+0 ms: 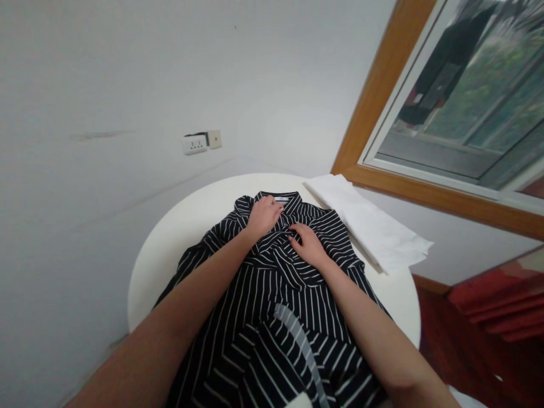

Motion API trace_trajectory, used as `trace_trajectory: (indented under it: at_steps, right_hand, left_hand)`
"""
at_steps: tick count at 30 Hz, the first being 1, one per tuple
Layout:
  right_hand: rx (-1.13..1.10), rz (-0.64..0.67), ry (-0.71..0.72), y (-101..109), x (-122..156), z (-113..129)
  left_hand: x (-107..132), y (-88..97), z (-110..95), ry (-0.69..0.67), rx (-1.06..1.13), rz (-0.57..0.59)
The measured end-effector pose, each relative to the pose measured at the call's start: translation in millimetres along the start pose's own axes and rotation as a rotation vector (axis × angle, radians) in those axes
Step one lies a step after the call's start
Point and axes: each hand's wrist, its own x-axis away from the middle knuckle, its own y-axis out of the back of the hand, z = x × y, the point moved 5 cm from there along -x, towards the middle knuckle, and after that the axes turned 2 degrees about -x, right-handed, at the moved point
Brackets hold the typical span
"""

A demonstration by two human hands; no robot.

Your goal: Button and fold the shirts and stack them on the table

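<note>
A black-and-white striped shirt (255, 294) lies spread with its collar toward the wall, and its near part reaches down to the bottom of the view. Just below the collar, my left hand (266, 215) has its fingers bent over the cloth at the neckline. Lower and to the right, my right hand (309, 245) pinches gathered cloth at the shirt's front between thumb and fingers. A pale label shows inside the collar. Both hands hide part of the neckline and front.
The round white table (161, 255) carries the shirt. Folded white cloth (374, 226) lies at its right edge, partly overhanging. A wall socket (195, 144) is behind, and a wood-framed window (382, 85) stands at the right. Red fabric (501, 300) hangs lower right.
</note>
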Motion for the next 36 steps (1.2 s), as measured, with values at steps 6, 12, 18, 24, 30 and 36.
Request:
trace_trajectory:
  at_steps: [6, 12, 18, 24, 30, 36]
  right_hand:
    - [-0.191, -0.029, -0.076, 1.0, -10.4, -14.8]
    - [-0.383, -0.124, -0.181, 2.3, -12.2, -26.0]
    - [-0.285, -0.096, -0.089, 2.1, -10.1, -22.6]
    - [0.035, 0.037, 0.025, -3.9, -9.3, -11.8]
    - [0.209, 0.106, -0.060, -9.3, -12.8, -5.8]
    - [0.251, 0.056, -0.084, -11.9, -18.0, -0.7]
  left_hand:
    - [19.5, 22.4, -30.0, -0.109, 0.032, 0.189]
    - [43.8, -1.3, -19.2, 0.040, 0.171, 0.157]
    - [47.1, 17.4, 48.0, 0.488, 0.394, -0.264]
    - [61.9, 48.0, 104.1, 0.768, 0.304, -0.536]
    - [48.2, 69.5, 55.7, 0.426, 0.314, -0.561]
    - [35.8, -4.3, -8.4, 0.078, 0.606, -0.081]
